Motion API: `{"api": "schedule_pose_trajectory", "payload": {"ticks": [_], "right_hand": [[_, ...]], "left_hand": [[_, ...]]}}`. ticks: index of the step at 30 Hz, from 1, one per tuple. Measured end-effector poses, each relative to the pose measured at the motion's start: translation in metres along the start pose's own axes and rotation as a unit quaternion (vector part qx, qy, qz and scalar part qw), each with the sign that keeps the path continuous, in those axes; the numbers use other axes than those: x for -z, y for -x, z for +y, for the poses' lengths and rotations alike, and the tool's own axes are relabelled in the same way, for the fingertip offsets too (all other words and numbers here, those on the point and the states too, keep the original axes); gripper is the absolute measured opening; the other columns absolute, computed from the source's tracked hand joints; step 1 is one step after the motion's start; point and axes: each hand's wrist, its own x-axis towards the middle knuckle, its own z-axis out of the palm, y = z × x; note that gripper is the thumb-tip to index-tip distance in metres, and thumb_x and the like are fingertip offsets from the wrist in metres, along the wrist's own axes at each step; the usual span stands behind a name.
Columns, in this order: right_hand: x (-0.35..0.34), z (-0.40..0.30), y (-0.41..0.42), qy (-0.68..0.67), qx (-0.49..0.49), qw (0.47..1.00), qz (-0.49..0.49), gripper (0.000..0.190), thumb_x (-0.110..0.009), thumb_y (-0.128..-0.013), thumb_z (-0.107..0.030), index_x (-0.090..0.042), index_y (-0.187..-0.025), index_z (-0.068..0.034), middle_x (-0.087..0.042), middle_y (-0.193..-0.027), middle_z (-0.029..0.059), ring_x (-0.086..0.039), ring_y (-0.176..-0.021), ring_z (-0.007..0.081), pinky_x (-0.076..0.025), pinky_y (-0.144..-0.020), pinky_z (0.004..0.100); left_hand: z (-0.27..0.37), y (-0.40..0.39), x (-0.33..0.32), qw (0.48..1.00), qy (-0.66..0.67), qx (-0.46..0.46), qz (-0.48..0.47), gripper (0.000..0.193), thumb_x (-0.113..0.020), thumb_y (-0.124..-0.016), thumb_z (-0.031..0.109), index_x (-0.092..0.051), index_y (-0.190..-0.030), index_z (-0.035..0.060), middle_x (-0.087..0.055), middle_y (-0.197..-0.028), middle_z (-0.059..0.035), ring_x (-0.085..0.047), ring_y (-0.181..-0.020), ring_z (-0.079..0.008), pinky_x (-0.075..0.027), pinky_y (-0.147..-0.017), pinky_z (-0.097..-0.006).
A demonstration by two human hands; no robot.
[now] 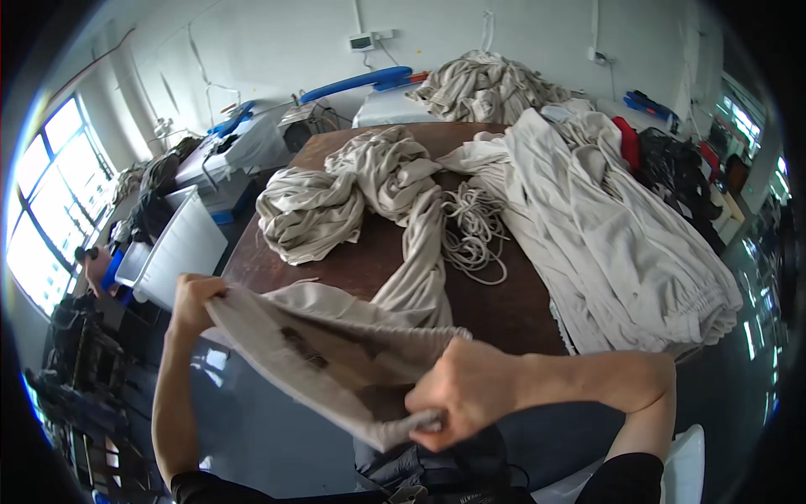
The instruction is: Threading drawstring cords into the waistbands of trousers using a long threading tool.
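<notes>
My left hand (pixel 196 303) grips one end of the elastic waistband of a light beige garment (pixel 315 372), raised at the front left edge of the table. Near the picture's middle, my right hand (pixel 456 394) is closed on the other end of the band. Between my hands the opening is stretched wide, and its inside shows. The rest of the garment appears to lie over the brown table (pixel 504 315). Beyond it are bunched beige fabric (pixel 312 214) and a coil of pale cord (pixel 472 233).
Long beige garments with gathered waistbands (pixel 611 233) lie stacked at the table's right. A heap of similar cloth (pixel 488 85) stands behind. To the left is a white plastic bin (pixel 182 246). Another white container (pixel 686 466) is at my lower right. Black plastic bags (pixel 677 164) lie farther right.
</notes>
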Motion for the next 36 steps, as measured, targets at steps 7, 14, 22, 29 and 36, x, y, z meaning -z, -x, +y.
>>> {"api": "schedule_pose_trajectory", "payload": {"ticks": [7,14,22,29,36], "right_hand": [[-0.024,-0.060,0.055,-0.160,-0.072,0.984,0.021,0.024,-0.062,-0.079,-0.024,-0.054,-0.064,-0.008,-0.054,-0.054,0.0065,-0.057,-0.051,0.0291,-0.043,-0.047,0.0374],[0.004,-0.112,0.145,-0.049,-0.253,0.966,0.000,0.029,-0.062,-0.081,-0.035,-0.063,-0.076,-0.006,-0.060,-0.059,0.0127,-0.062,-0.060,0.0332,-0.049,-0.057,0.0408],[0.010,-0.119,0.161,-0.021,-0.307,0.951,0.034,0.029,-0.068,-0.078,-0.036,-0.063,-0.078,-0.007,-0.061,-0.061,0.0101,-0.063,-0.059,0.0299,-0.049,-0.056,0.0380],[-0.018,-0.040,0.098,0.125,-0.249,0.956,0.090,0.034,-0.070,-0.076,-0.040,-0.059,-0.076,-0.009,-0.063,-0.063,0.0075,-0.064,-0.057,0.0268,-0.049,-0.052,0.0373],[-0.059,0.016,0.061,0.196,-0.231,0.936,0.179,0.042,-0.073,-0.072,-0.037,-0.052,-0.092,-0.006,-0.065,-0.071,0.0071,-0.065,-0.057,0.0223,-0.048,-0.047,0.0351]], "left_hand": [[-0.008,-0.015,-0.020,0.995,-0.031,-0.024,0.089,0.019,-0.061,-0.063,0.016,-0.047,-0.058,0.0034,-0.047,-0.052,-0.0114,-0.054,-0.048,-0.0280,-0.040,-0.046,-0.0323],[0.144,-0.064,-0.067,0.981,0.060,-0.167,-0.077,0.020,-0.070,-0.056,0.019,-0.058,-0.064,0.0059,-0.058,-0.057,-0.0097,-0.060,-0.055,-0.0287,-0.047,-0.051,-0.0346],[0.211,-0.058,-0.055,0.933,0.066,-0.009,-0.355,0.035,-0.073,-0.068,0.014,-0.065,-0.101,0.0060,-0.068,-0.090,-0.0132,-0.066,-0.084,-0.0299,-0.050,-0.074,-0.0359],[0.275,-0.040,-0.055,0.832,0.449,-0.048,-0.321,0.038,-0.054,-0.092,0.016,-0.047,-0.123,-0.0052,-0.062,-0.105,-0.0212,-0.061,-0.103,-0.0325,-0.048,-0.085,-0.0365],[0.278,-0.017,-0.134,0.855,0.477,0.181,-0.087,0.030,-0.056,-0.086,-0.001,-0.046,-0.114,-0.0011,-0.064,-0.093,-0.0137,-0.064,-0.089,-0.0182,-0.050,-0.074,-0.0292]]}}
